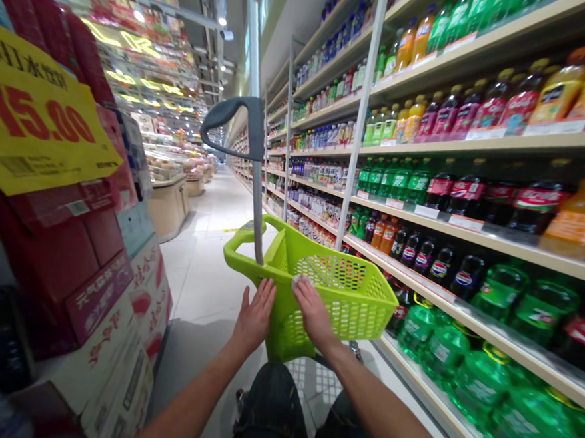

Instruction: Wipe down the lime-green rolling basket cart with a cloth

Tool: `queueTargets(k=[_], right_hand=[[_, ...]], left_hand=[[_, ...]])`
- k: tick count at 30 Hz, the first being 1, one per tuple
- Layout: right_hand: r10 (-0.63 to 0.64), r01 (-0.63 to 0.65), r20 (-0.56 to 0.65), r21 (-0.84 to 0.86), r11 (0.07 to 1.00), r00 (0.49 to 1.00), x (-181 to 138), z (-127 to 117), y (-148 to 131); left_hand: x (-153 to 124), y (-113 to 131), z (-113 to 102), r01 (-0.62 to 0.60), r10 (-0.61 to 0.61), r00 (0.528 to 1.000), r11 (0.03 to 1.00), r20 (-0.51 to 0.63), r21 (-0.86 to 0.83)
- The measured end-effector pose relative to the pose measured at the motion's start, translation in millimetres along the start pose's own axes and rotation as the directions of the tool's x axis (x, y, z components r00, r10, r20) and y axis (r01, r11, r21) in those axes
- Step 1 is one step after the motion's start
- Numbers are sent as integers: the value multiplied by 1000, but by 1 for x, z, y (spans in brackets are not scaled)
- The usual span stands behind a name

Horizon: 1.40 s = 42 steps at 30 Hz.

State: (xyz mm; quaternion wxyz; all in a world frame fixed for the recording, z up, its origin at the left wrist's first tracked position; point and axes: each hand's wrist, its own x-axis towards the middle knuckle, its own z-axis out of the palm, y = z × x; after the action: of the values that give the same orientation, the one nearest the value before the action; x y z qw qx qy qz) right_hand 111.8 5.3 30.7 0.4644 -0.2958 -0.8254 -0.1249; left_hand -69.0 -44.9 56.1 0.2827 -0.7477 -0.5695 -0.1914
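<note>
In front of my knees stands a lime-green shopping basket cart [290, 319] with perforated sides, a grey pole and a dark grey looped handle [256, 130]. My left hand [255, 316] lies with fingers stretched against the near end of the basket, below its rim, holding nothing. At the basket's near upper edge, my right hand [313, 314] presses a small white tissue [297, 282] under its fingertips. Most of the tissue is hidden by the fingers. Through the holes and over the rim, no goods show inside the basket.
Shelves of soft-drink bottles [439, 189] run along the right, with large green bottles [481, 379] at floor level. Stacked drink cartons [112, 360] and a yellow price sign [44, 115] crowd the left. A tiled aisle [193, 272] leads forward past display counters [166, 203].
</note>
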Motion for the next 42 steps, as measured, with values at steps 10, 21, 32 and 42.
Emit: queueTargets(k=[10,21,32,42], right_hand=[[4,-1,-43,65,998,999,28,2,-24],[-90,87,19,126,988,996,35,13,-54],[-200,191,271,57,980,941,-16,57,-44],[-315,315,33,20,949,948,115,11,-54]], left_hand=[[-5,-21,-4,88,-88,996,996,-9,21],[-11,-40,-4,188,-189,982,982,19,26],[-9,-58,-10,212,-212,977,977,4,32],[29,-74,-25,253,-250,966,967,-72,43]])
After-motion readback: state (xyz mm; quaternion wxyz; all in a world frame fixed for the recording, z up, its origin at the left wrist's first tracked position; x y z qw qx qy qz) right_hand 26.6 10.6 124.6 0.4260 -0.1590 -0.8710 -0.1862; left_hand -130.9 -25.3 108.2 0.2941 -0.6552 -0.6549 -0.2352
